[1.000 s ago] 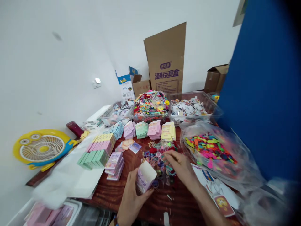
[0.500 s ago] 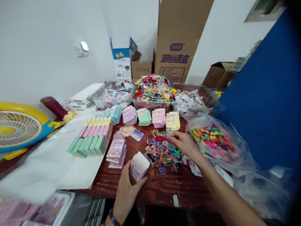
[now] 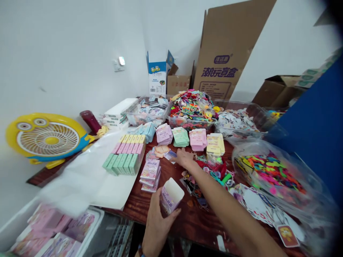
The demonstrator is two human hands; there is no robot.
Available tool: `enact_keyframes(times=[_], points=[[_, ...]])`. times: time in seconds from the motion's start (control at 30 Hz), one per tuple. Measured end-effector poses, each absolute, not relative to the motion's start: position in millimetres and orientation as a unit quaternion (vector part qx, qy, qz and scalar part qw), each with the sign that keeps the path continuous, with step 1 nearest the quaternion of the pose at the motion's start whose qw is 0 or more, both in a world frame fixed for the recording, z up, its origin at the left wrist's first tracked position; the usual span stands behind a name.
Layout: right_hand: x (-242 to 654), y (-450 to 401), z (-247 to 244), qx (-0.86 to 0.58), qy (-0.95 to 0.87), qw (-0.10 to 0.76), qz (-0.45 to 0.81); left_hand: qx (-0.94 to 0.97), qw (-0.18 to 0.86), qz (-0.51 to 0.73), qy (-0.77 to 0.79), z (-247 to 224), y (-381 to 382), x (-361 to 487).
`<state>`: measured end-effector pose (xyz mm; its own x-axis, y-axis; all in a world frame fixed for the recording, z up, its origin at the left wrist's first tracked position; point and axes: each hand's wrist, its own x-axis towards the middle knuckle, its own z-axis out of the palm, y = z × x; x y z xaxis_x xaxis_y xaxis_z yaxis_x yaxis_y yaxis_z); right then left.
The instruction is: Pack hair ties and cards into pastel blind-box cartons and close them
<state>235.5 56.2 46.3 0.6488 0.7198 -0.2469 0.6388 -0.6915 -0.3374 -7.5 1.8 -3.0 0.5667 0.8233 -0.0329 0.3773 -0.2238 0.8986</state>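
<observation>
My left hand is wrapped round an open-topped purple and white box near the table's front edge. Farther back, my right hand reaches to a small blue-purple card, its fingers closed at the card's right end. Beside that card lie cut-out stickers. A stack of closed purple boxes stands left of the held box. Under and beside my right forearm is a pile of small colourful trinkets. Stacks of purple, green, pink and yellow cards stand in a row behind.
Clear bins of trinkets and cards line the back. Green, pink and yellow boxes stand on white sheeting at left, beside a yellow fan. A plastic bag of bright pieces lies right; a tub of boxes sits lower left.
My right hand has moved left from the trinket pile to the blue-purple card. My left hand still holds the box. The camera view has turned to the left.
</observation>
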Motion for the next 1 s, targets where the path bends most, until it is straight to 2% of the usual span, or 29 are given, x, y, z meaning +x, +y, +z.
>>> enact_keyframes(times=[0.2,0.33,0.47,0.57,0.63,0.7,0.87,1.0], points=[[237.5,67.8,22.5,-0.926,-0.294,0.118,0.203,0.740,0.485,0.246,0.396,-4.4,9.4,-16.9],[245.1,55.8,33.6,-0.918,-0.292,0.168,0.210,0.756,0.488,0.223,0.375,-0.1,9.5,-13.4],[246.6,25.5,58.0,-0.903,-0.331,0.231,0.144,0.774,0.462,0.191,0.388,3.8,14.4,-8.0],[245.9,-17.2,79.7,-0.863,-0.381,0.316,0.099,0.797,0.428,0.190,0.381,3.7,18.0,-4.0],[244.4,-49.2,93.1,-0.797,-0.418,0.415,0.134,0.814,0.415,0.195,0.356,3.5,17.9,-0.4],[240.9,-76.6,103.4,-0.748,-0.457,0.448,0.176,0.834,0.409,0.194,0.317,4.7,15.4,4.5],[233.9,-110.1,109.9,-0.755,-0.512,0.346,0.221,0.877,0.398,0.164,0.211,11.7,5.9,17.1],[238.9,-120.6,101.2,-0.762,-0.507,0.317,0.248,0.893,0.380,0.150,0.189,13.1,1.1,21.6]])
